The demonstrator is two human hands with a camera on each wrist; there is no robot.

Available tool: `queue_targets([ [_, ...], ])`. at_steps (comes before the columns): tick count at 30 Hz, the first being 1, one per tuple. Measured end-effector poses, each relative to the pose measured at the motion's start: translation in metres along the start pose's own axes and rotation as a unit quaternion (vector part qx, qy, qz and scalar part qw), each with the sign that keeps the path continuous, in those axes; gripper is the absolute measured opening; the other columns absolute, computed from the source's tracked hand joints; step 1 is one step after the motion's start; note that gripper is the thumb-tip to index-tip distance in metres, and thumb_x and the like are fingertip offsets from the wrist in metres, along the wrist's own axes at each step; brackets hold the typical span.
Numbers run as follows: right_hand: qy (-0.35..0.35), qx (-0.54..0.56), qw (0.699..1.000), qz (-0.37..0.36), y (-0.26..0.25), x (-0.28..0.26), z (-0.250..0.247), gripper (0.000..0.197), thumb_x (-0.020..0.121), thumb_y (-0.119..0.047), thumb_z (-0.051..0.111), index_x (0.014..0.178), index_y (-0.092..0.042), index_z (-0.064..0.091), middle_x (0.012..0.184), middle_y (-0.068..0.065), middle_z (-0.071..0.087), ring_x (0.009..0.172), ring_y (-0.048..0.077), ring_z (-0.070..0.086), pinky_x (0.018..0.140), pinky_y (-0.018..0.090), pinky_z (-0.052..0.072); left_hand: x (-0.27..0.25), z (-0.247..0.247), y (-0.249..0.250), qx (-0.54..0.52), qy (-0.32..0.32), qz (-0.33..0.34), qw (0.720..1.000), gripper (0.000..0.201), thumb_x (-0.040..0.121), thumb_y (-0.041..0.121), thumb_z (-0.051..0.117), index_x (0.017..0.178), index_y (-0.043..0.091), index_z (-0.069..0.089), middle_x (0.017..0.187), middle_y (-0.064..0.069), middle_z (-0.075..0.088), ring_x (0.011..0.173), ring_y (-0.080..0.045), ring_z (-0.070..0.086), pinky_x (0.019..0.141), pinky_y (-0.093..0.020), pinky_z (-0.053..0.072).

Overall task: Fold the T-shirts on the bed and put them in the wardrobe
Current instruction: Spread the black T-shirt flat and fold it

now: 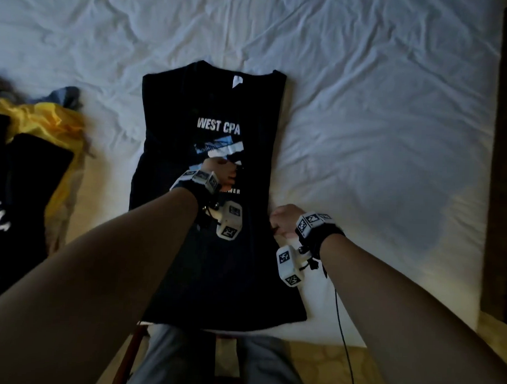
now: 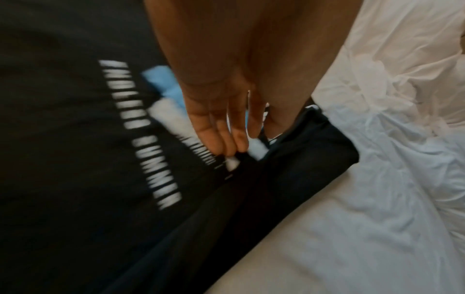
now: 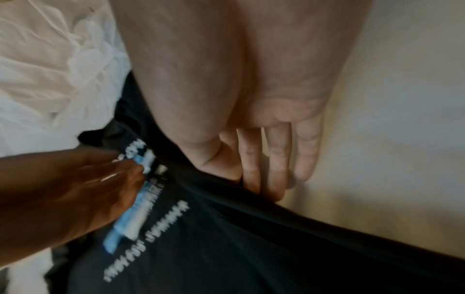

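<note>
Setting: a bed (image 1: 366, 115) under a crumpled white sheet, dim light, seen from the foot edge. Item: one black T-shirt (image 1: 205, 262), printed front up, collar at 12 o'clock, hem at 6 o'clock by the bed edge; both sides appear turned in, leaving a long narrow panel. Left hand (image 1: 222, 171): on the middle of the print, fingers (image 2: 221, 135) fairly straight and close together, tips down on the cloth; whether they pinch a fold or merely press cannot be told through the blur. Right hand (image 1: 284, 222): at 3 o'clock on the shirt's right edge, fingers (image 3: 251, 159) curled under the dark fabric with the thumb above, holding that edge. Handling, as judged: light, limp cotton, not fragile, no stiffness of its own; it will sag and unfold if lifted by one point, so take it at both edges or the hem corners and support the fold. Outward, at 9 o'clock: a heap of further garments (image 1: 42, 142), yellow and dark, unfolded. No wardrobe in view.
</note>
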State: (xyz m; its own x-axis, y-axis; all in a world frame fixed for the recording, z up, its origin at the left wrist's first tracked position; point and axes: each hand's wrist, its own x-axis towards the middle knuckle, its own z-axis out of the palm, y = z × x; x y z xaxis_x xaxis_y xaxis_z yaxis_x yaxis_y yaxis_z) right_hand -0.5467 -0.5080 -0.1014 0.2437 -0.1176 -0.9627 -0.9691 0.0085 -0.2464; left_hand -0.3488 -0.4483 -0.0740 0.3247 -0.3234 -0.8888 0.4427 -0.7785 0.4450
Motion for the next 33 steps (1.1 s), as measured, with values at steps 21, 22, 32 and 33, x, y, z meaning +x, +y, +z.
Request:
queue_targets([
  [21,0.09,0.016,0.993,-0.07,0.103,-0.111,0.148,0.059,0.089,-0.008,0.064,0.143,-0.02,0.042,0.124,0.011,0.061,0.102,0.029,0.063,0.078,0.041,0.059,-0.103,0.019,-0.185,0.088,-0.139,-0.071,0.984,0.032,0.097,0.028,0.056,0.118,0.004,0.061,0.097,-0.014,0.067,0.086,-0.029,0.065,0.072,-0.043,0.056],
  [22,0.093,0.025,0.992,-0.083,0.094,-0.118,0.157,0.058,0.088,-0.005,0.064,0.141,-0.019,0.044,0.121,0.013,0.062,0.1,0.03,0.064,0.079,0.044,0.059,-0.111,0.016,-0.189,0.081,-0.16,-0.08,0.981,0.038,0.096,0.032,0.056,0.121,0.003,0.059,0.101,-0.014,0.066,0.091,-0.031,0.065,0.073,-0.044,0.055],
  [32,-0.004,0.078,0.989,-0.126,0.049,-0.128,0.211,0.035,0.085,-0.008,0.068,0.117,-0.018,0.059,0.107,0.009,0.069,0.097,0.026,0.068,0.072,0.039,0.061,-0.132,-0.021,-0.234,0.113,-0.114,-0.059,0.985,0.03,0.086,0.032,0.07,0.099,0.005,0.065,0.089,-0.017,0.067,0.072,-0.03,0.065,0.068,-0.043,0.058],
  [33,-0.001,0.086,0.989,-0.12,0.052,-0.126,0.211,0.034,0.087,-0.009,0.066,0.119,-0.019,0.058,0.107,0.009,0.069,0.098,0.025,0.067,0.07,0.035,0.061,-0.132,-0.025,-0.238,0.147,-0.102,-0.047,0.983,0.02,0.087,0.027,0.069,0.095,0.008,0.065,0.087,-0.015,0.067,0.069,-0.026,0.063,0.059,-0.037,0.055],
])
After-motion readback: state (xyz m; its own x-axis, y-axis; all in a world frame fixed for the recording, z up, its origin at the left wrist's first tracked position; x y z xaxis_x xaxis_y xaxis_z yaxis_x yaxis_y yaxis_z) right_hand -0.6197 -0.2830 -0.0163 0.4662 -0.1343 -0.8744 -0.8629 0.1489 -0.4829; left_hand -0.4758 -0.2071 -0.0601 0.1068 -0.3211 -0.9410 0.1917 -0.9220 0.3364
